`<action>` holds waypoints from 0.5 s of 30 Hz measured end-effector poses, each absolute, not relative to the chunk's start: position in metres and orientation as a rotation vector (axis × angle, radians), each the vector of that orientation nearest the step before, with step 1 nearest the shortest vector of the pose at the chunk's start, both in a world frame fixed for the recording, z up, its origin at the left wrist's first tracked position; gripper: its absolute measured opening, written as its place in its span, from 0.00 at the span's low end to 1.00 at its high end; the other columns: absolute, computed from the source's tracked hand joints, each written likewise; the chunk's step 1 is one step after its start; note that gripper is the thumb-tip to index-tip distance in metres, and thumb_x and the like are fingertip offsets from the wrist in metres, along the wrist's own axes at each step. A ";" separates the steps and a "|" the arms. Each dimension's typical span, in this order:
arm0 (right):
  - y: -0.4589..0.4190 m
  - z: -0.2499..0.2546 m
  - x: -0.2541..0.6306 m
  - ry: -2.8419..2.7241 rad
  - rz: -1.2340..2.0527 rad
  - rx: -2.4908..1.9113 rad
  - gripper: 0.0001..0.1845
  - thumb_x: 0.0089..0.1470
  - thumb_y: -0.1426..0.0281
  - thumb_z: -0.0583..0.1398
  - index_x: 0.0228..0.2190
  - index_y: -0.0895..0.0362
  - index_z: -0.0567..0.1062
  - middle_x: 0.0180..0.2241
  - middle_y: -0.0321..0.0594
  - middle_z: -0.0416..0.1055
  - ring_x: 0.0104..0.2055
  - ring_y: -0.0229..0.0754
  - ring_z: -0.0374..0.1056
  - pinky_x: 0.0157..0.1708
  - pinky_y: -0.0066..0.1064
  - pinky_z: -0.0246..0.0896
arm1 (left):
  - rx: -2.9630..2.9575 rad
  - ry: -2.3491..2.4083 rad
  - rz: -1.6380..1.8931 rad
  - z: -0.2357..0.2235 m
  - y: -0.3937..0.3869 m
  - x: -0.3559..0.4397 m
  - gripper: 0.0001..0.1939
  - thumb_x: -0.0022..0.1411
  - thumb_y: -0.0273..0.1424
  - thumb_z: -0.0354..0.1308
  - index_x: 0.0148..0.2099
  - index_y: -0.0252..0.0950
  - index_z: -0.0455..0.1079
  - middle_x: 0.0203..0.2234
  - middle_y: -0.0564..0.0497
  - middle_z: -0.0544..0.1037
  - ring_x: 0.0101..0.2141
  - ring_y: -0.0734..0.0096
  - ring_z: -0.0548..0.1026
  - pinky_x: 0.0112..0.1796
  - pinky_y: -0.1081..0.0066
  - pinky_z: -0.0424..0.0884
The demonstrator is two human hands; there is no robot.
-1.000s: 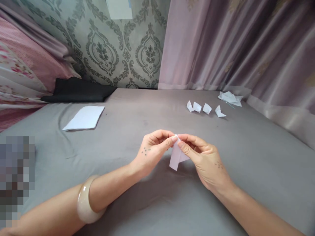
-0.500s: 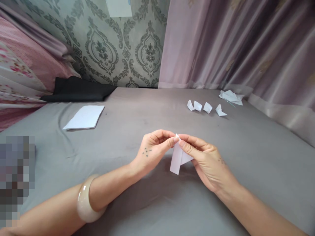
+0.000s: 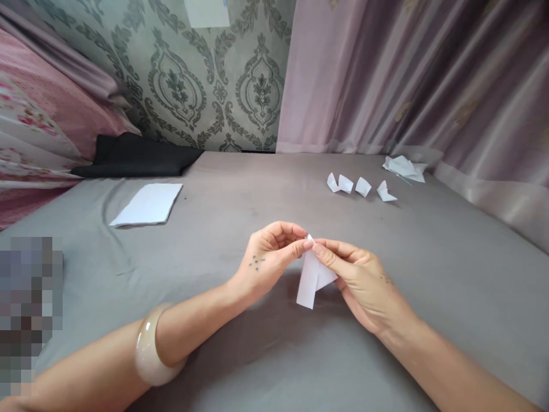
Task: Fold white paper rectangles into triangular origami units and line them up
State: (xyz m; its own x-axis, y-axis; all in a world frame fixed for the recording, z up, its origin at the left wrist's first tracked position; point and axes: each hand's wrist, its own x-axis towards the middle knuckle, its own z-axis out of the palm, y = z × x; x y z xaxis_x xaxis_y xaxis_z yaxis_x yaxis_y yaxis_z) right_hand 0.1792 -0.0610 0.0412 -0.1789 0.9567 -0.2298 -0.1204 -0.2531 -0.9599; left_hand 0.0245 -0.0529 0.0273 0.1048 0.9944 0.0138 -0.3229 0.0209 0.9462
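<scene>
The soft grey cloth-covered surface [image 3: 240,200] is creased in places and probably gives under pressure, so a fold pressed down on it could come out blunt or crooked. Above it, the left hand [image 3: 263,263] and right hand [image 3: 364,280] are close together, each pinching the folded white paper between thumb and fingers near its peak. If the two pinches pull unevenly, the crease could skew or the thin sheet tear. The flat stack of white paper sheets [image 3: 148,204] lies well apart on the left, at little risk. The folded white paper [image 3: 307,283] hangs below the fingertips, its long strip and slanted flap unsupported; a loosened grip could let the layers slide or spring open. The small folded white paper pieces [image 3: 363,187], beyond the right hand, look light enough for a brushing sleeve or draught to shift.
</scene>
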 end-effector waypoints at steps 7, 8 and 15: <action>-0.062 0.040 0.179 -1.222 1.501 -1.200 0.15 0.48 0.58 0.65 0.33 0.55 0.81 0.31 0.41 0.77 0.35 0.41 0.70 0.35 0.33 0.66 | 1.105 0.962 1.135 0.026 -0.051 0.022 0.12 0.56 0.38 0.62 0.33 0.34 0.75 0.26 0.52 0.73 0.28 0.76 0.67 0.31 0.73 0.64; -0.062 0.039 0.179 -1.228 1.496 -1.209 0.15 0.48 0.58 0.64 0.33 0.55 0.81 0.30 0.40 0.77 0.34 0.41 0.70 0.35 0.32 0.66 | 1.120 0.978 1.125 0.025 -0.051 0.022 0.13 0.57 0.39 0.61 0.32 0.34 0.75 0.25 0.52 0.72 0.27 0.76 0.66 0.31 0.73 0.63; -0.060 0.035 0.177 -1.432 1.354 -1.333 0.16 0.50 0.56 0.62 0.27 0.57 0.76 0.23 0.36 0.70 0.25 0.36 0.63 0.25 0.28 0.58 | 1.636 1.151 1.152 0.024 -0.053 0.021 0.13 0.61 0.37 0.55 0.28 0.36 0.65 0.21 0.54 0.65 0.24 0.75 0.61 0.26 0.73 0.55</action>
